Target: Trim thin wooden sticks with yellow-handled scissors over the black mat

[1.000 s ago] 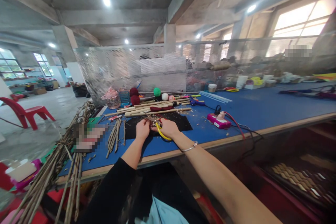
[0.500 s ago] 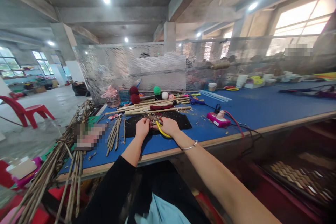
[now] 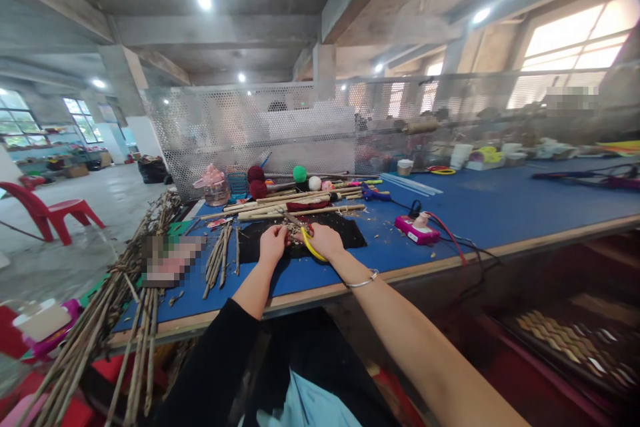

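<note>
Both my hands work close together over a black mat (image 3: 345, 232) on the blue table (image 3: 500, 207). My right hand (image 3: 325, 241) is closed round yellow-handled scissors (image 3: 309, 245), their blades pointing up and left. My left hand (image 3: 273, 244) is closed in a pinch on a small reddish piece (image 3: 289, 238) right at the blades; what it is I cannot make out. A silver bangle (image 3: 363, 280) sits on my right wrist.
Long bamboo sticks (image 3: 300, 203) and yarn balls (image 3: 299, 175) lie behind the mat. Short twigs (image 3: 217, 260) lie left of it, a big bundle of branches (image 3: 100, 327) hangs off the left edge. A pink device (image 3: 416, 229) with cables sits right. Perforated metal screen (image 3: 250, 127) behind.
The hands stay over the mat; the scissors have tilted slightly, the right hand shifting a little up and right. Little else differs.
</note>
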Available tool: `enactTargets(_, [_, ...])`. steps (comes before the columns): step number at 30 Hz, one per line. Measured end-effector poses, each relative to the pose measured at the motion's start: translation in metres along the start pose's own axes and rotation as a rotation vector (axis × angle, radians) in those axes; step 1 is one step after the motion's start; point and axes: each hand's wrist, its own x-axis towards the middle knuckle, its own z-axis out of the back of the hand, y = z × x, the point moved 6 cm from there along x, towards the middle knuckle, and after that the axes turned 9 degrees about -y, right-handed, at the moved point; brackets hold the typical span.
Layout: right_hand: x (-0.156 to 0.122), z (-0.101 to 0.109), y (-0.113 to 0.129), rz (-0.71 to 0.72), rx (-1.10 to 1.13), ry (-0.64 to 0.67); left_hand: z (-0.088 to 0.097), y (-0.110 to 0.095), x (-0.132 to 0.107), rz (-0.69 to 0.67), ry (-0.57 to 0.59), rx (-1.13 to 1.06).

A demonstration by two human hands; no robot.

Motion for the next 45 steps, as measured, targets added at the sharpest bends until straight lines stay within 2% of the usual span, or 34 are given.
enactTargets(4, [0.000,0.001,-0.001,-0.023,0.000,-0.017,0.001,0.001,0.002,-0.004,-0.007,-0.010])
enactTargets(10, [-0.003,-0.003,0.005,0.066,0.058,0.029,0.007,-0.005,0.000,-0.009,-0.068,0.022])
enactTargets(17, [-0.004,-0.004,0.007,0.125,0.081,0.045,0.013,-0.023,-0.006,-0.246,-0.122,0.414])
enactTargets(23, [-0.003,-0.002,0.006,0.080,0.058,0.078,0.011,-0.033,-0.011,-0.368,-0.115,0.429])
enactTargets(31, [-0.004,-0.003,0.008,0.142,0.077,0.006,0.010,-0.038,-0.013,-0.358,-0.119,0.506])
enactTargets(38, [-0.003,-0.001,0.009,0.101,0.001,0.072,0.009,-0.038,-0.014,-0.369,-0.096,0.475])
enactTargets(42, [-0.001,-0.002,0.008,0.127,0.011,0.095,0.010,-0.035,-0.012,-0.354,-0.076,0.536])
enactTargets(45, [0.003,-0.007,0.004,0.127,0.038,0.183,0.009,-0.030,-0.010,-0.320,-0.034,0.619])
